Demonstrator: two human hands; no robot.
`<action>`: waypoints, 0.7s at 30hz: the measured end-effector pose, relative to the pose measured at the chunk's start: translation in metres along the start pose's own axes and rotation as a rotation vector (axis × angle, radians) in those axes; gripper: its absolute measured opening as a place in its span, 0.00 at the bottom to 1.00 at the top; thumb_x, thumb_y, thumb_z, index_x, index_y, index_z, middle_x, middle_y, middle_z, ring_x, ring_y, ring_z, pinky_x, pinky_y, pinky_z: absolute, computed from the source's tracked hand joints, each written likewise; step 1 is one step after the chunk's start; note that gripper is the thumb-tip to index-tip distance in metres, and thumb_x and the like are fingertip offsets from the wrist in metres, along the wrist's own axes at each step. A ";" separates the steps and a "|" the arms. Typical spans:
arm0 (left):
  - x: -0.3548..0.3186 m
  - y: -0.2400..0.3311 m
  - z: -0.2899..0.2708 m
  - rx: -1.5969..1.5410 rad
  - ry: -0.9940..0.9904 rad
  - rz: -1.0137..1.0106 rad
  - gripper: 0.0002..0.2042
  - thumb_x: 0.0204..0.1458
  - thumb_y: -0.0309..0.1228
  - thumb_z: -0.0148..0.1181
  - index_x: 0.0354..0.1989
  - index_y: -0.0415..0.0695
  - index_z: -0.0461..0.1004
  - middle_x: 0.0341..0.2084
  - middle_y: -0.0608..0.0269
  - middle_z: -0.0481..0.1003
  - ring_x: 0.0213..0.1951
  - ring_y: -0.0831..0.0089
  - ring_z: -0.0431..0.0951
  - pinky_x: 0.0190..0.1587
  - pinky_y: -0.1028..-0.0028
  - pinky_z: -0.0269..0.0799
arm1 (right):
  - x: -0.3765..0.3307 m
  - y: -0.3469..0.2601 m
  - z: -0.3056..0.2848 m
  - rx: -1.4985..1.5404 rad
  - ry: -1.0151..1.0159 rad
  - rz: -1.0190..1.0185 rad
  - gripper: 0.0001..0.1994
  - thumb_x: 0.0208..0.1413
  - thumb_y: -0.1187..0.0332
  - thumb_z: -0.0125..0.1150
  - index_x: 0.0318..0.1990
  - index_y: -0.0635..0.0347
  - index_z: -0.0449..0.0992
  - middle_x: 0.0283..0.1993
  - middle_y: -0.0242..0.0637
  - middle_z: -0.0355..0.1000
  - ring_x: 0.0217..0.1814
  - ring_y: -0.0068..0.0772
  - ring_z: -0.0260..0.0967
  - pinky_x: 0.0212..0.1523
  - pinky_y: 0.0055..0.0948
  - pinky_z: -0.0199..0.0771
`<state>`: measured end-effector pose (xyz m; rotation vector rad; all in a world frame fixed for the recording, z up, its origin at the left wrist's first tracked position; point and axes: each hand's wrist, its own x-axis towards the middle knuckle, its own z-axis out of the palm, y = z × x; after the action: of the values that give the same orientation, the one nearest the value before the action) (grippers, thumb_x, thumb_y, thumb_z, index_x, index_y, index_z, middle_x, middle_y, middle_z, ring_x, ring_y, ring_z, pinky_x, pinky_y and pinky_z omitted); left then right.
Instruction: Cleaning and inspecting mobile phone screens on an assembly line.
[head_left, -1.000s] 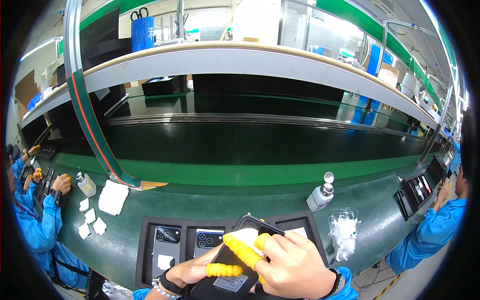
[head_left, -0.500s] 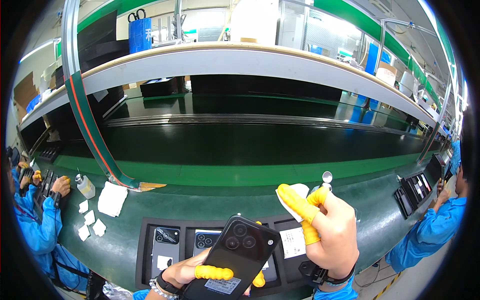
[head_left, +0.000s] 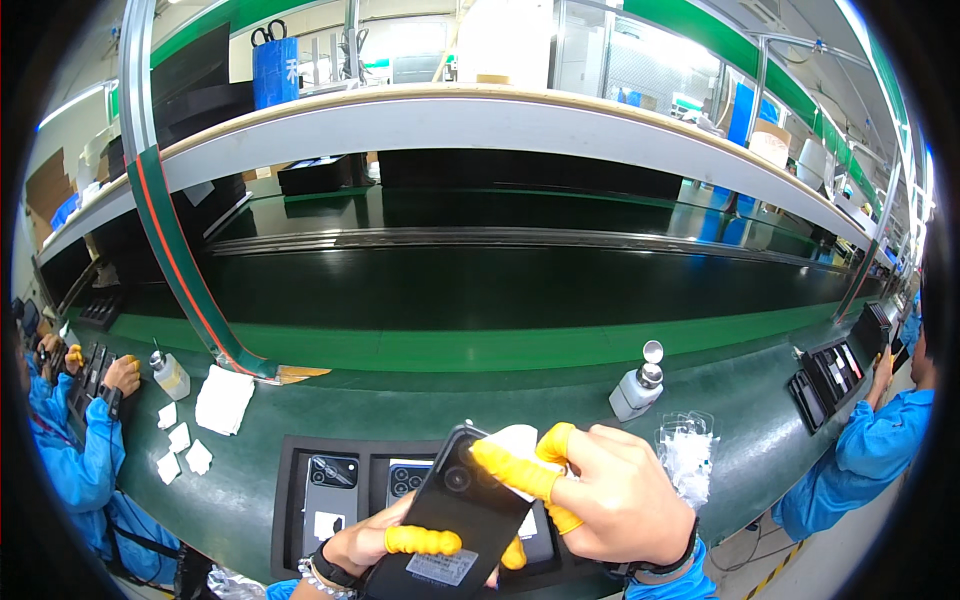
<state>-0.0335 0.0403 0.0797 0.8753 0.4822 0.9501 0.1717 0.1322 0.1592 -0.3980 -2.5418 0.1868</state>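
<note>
Centrally, at the lower edge: one dark phone (head_left: 455, 515), back side up, tilted, held over a black tray (head_left: 285, 500) on the green bench (head_left: 450, 410). A pale rectangular label sits near the phone's lower end; the camera cluster is at its upper end.

Left hand (head_left: 385, 540): under and around the phone's lower half, fingers closed on it, a yellow finger cot on the thumb lying across the back.

Right hand (head_left: 605, 495): at the phone's upper right corner, yellow-cotted fingers pinched together on a white wipe (head_left: 515, 445) pressed against the phone.

Tray contents: two more phones (head_left: 330, 490) lying flat in separate compartments, backs up, the left one with a small white square label on it.

Bench, right of the hands: a white pump bottle (head_left: 637, 390), upright, and just beside the right hand a clear crumpled plastic bag (head_left: 688, 455).

Bench, left: a stack of white cloths (head_left: 223, 400), four small white squares (head_left: 180, 445) near it, and a small clear bottle (head_left: 170, 375).

Shelf above: a blue cylindrical holder (head_left: 276, 70) with black-handled scissors standing in it.

Both sides: co-workers in blue sleeves (head_left: 85, 450) at their own black trays (head_left: 830, 370).
</note>
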 end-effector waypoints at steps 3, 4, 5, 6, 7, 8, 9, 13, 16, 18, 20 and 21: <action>0.005 -0.001 0.000 -0.135 0.007 0.114 0.33 0.48 0.39 0.59 0.59 0.34 0.58 0.47 0.43 0.70 0.42 0.59 0.77 0.48 0.65 0.72 | -0.006 0.003 -0.007 -0.041 -0.026 0.061 0.25 0.32 0.79 0.57 0.44 0.52 0.78 0.33 0.38 0.67 0.26 0.39 0.65 0.28 0.33 0.68; 0.006 -0.002 -0.003 -0.177 0.016 0.100 0.29 0.48 0.35 0.58 0.58 0.33 0.60 0.47 0.42 0.71 0.41 0.59 0.77 0.48 0.65 0.72 | -0.009 0.007 -0.011 -0.023 -0.065 0.080 0.25 0.32 0.79 0.57 0.45 0.52 0.79 0.33 0.38 0.67 0.26 0.40 0.66 0.28 0.33 0.68; 0.006 -0.003 -0.005 -0.176 0.016 0.101 0.29 0.48 0.35 0.58 0.58 0.33 0.60 0.47 0.42 0.71 0.41 0.59 0.77 0.48 0.65 0.72 | -0.012 0.010 -0.015 -0.007 -0.103 0.101 0.25 0.32 0.79 0.57 0.45 0.51 0.79 0.33 0.38 0.67 0.26 0.40 0.66 0.28 0.34 0.69; 0.006 -0.006 -0.007 -0.156 0.027 0.081 0.29 0.49 0.35 0.58 0.58 0.33 0.60 0.47 0.42 0.71 0.41 0.59 0.77 0.48 0.65 0.72 | -0.012 0.009 -0.022 -0.016 -0.131 0.101 0.26 0.33 0.80 0.57 0.46 0.50 0.79 0.32 0.38 0.67 0.24 0.39 0.66 0.27 0.32 0.68; 0.005 -0.007 -0.008 -0.136 0.038 0.061 0.28 0.49 0.34 0.58 0.57 0.33 0.60 0.47 0.42 0.71 0.41 0.59 0.77 0.48 0.65 0.72 | -0.015 0.013 -0.026 -0.016 -0.130 0.100 0.26 0.33 0.80 0.57 0.46 0.50 0.79 0.32 0.38 0.67 0.24 0.39 0.66 0.27 0.32 0.68; 0.006 -0.006 -0.008 -0.135 0.036 0.061 0.28 0.49 0.34 0.58 0.57 0.33 0.60 0.47 0.42 0.71 0.41 0.59 0.77 0.48 0.65 0.72 | -0.019 0.017 -0.030 0.007 -0.133 0.122 0.27 0.33 0.81 0.56 0.47 0.50 0.79 0.31 0.39 0.67 0.24 0.39 0.66 0.27 0.31 0.68; 0.006 -0.004 -0.006 -0.098 0.018 0.059 0.28 0.49 0.34 0.58 0.58 0.33 0.60 0.47 0.43 0.71 0.42 0.59 0.77 0.48 0.64 0.72 | -0.021 0.020 -0.031 0.031 -0.137 0.143 0.28 0.33 0.83 0.55 0.48 0.50 0.79 0.30 0.39 0.67 0.24 0.38 0.66 0.26 0.30 0.67; 0.006 -0.002 -0.001 -0.064 0.081 0.027 0.32 0.43 0.28 0.60 0.58 0.31 0.59 0.44 0.37 0.70 0.40 0.51 0.77 0.46 0.61 0.74 | -0.019 0.018 -0.025 0.049 0.132 0.165 0.27 0.33 0.83 0.59 0.46 0.53 0.79 0.27 0.39 0.67 0.25 0.37 0.67 0.25 0.28 0.65; 0.005 -0.001 -0.001 0.068 0.052 -0.017 0.32 0.47 0.41 0.60 0.58 0.34 0.60 0.47 0.43 0.71 0.45 0.60 0.76 0.50 0.64 0.70 | -0.012 0.014 -0.021 0.058 0.165 0.120 0.23 0.33 0.84 0.61 0.43 0.56 0.80 0.28 0.40 0.68 0.25 0.37 0.67 0.24 0.27 0.64; 0.003 -0.006 -0.003 0.048 0.023 0.018 0.38 0.44 0.48 0.60 0.59 0.34 0.60 0.49 0.43 0.70 0.46 0.60 0.75 0.51 0.63 0.70 | -0.008 0.013 -0.016 0.054 0.163 0.061 0.21 0.35 0.84 0.60 0.41 0.57 0.80 0.29 0.40 0.69 0.25 0.36 0.68 0.25 0.27 0.66; 0.001 -0.008 -0.004 0.028 -0.007 0.053 0.43 0.40 0.56 0.60 0.59 0.35 0.59 0.50 0.42 0.69 0.47 0.60 0.74 0.52 0.63 0.69 | -0.003 0.011 -0.007 0.094 0.159 0.027 0.20 0.35 0.83 0.61 0.41 0.57 0.80 0.29 0.40 0.69 0.26 0.36 0.68 0.25 0.28 0.67; 0.001 -0.008 -0.004 0.058 0.005 0.030 0.47 0.37 0.61 0.59 0.60 0.35 0.58 0.50 0.42 0.68 0.48 0.59 0.74 0.52 0.63 0.69 | -0.002 0.013 -0.003 0.134 0.156 -0.007 0.20 0.36 0.82 0.61 0.42 0.57 0.80 0.30 0.41 0.69 0.26 0.36 0.68 0.26 0.28 0.68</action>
<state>-0.0318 0.0400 0.0711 0.9348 0.5046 0.9695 0.1783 0.1436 0.1575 -0.3377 -2.3619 0.3097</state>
